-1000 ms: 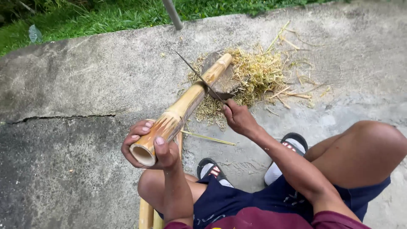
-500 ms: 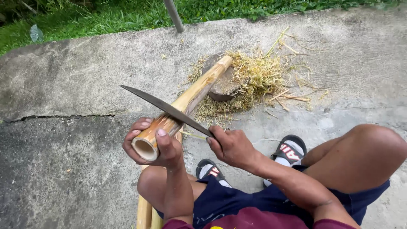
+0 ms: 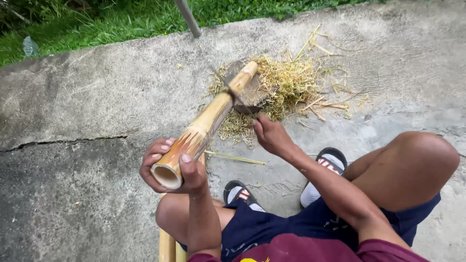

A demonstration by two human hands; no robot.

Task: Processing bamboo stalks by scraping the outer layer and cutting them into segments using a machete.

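Note:
My left hand (image 3: 171,167) grips the near, hollow end of a yellow bamboo pole (image 3: 208,120). The pole slants up and away, and its far end rests on a dark block (image 3: 251,92) on the concrete. My right hand (image 3: 272,137) is closed on the handle of a long dark knife (image 3: 233,94). The blade lies across the pole about two thirds of the way up and looks blurred. A heap of pale bamboo shavings (image 3: 286,85) is spread around the pole's far end.
I sit low on cracked grey concrete (image 3: 73,145), knees bent, both feet in black sandals (image 3: 330,162). Grass (image 3: 97,26) borders the far edge, with a grey metal post (image 3: 188,18). More bamboo poles (image 3: 167,247) lie under my left leg. A thin sliver (image 3: 233,157) lies near the pole.
My right hand has swung the knife from a raised position near my left hand down and forward onto the pole's far part. The left hand and pole have stayed put.

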